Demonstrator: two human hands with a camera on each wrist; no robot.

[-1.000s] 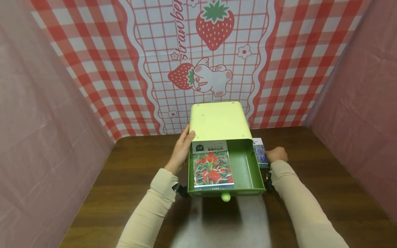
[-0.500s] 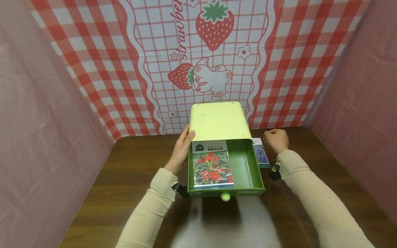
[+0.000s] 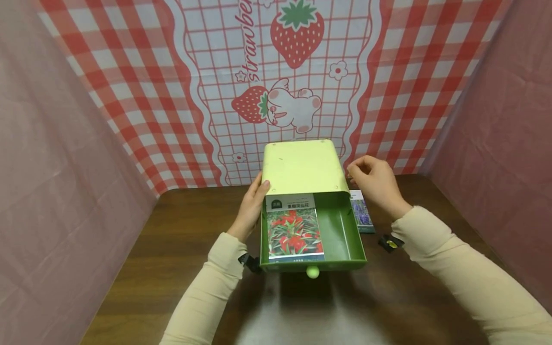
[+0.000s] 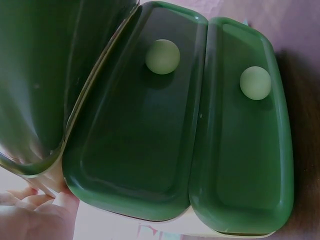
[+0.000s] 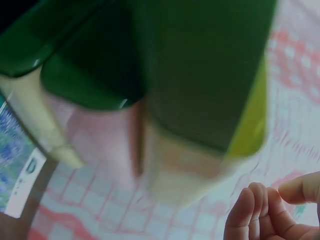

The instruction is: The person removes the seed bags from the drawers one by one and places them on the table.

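"So, where does the cabinet (image 3: 304,165) stand?"

"On a wooden table (image 3: 181,249). A red checked cloth (image 3: 146,91) hangs behind the cabinet, with pink cloth (image 3: 56,191) on either side of it."

"And its drawers?"

"The top drawer (image 3: 340,235) is pulled out at the cabinet's front, with a round green knob (image 3: 313,272). Below it, in the left wrist view, the middle drawer (image 4: 135,125) and the bottom drawer (image 4: 252,150) are pushed in."

"Where are the packets?"

"The red-flower packet (image 3: 295,235) lies picture up in the top drawer, toward the cabinet's left side; green drawer floor shows to its right. The purple-flower packet (image 3: 363,214) lies on the table, just right of the cabinet."

"What about the left hand (image 3: 247,208)?"

"It holds the cabinet's left side, fingers along the outer wall and thumb at the front edge."

"The right hand (image 3: 376,184)?"

"Raised off the table, near the cabinet's right side. Its fingers bend loosely together, bare, and only a narrow gap parts them from the thumb. Whether the fingertips touch the cabinet, I cannot tell."

"Sleeves?"

"Cream sleeves (image 3: 207,287), both reaching in from the cabinet's front."
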